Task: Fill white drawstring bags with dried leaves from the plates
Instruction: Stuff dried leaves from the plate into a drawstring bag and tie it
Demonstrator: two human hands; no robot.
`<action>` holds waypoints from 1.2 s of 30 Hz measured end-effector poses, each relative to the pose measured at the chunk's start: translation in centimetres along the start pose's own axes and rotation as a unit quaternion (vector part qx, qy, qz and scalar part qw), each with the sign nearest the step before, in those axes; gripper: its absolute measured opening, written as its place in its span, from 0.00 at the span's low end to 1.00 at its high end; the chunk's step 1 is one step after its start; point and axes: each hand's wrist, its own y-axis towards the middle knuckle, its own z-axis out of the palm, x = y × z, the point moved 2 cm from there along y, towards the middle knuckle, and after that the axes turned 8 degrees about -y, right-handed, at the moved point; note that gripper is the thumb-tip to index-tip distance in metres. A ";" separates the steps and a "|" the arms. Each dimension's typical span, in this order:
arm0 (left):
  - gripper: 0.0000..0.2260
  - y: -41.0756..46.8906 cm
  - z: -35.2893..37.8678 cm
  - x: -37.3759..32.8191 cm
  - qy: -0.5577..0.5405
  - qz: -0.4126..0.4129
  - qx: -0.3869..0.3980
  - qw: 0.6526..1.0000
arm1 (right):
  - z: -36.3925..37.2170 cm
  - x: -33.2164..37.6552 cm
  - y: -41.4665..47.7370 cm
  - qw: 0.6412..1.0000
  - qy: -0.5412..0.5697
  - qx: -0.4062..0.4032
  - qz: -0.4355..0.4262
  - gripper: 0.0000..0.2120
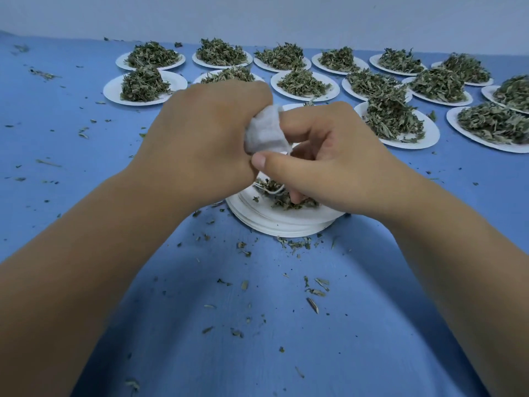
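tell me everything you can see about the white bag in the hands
The small white fabric drawstring bag looks soft, matte and crumpled. It is held above the stack of white paper plates. The left hand grips its left side; the right hand pinches it between forefinger above and thumb below. A thin white string trails beneath onto the dried green leaves on the top plate. Its mouth is hidden.

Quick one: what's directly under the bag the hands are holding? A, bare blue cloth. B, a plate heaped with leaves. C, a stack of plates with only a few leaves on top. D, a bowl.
C: the bag, gripped by the left hand and right hand, is above a stack of plates with only a few leaves on top.
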 end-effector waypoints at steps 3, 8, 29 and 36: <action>0.11 -0.2 0.0 0.7 -0.001 -0.033 -0.013 0.999 | -0.5 -0.2 0.0 0.994 0.030 -0.101 -0.012 0.04; 0.04 0.1 0.2 -0.1 0.012 -0.029 0.012 0.999 | 0.4 -0.2 0.0 1.000 0.016 -0.009 0.002 0.07; 0.20 -0.5 0.1 2.5 -0.072 -0.095 -0.054 0.991 | -0.2 -0.3 0.6 0.991 0.084 -0.106 0.020 0.10; 0.16 -0.5 0.8 1.3 -0.061 -0.046 -0.010 0.997 | 0.4 -0.5 0.5 0.998 -0.037 -0.017 0.054 0.08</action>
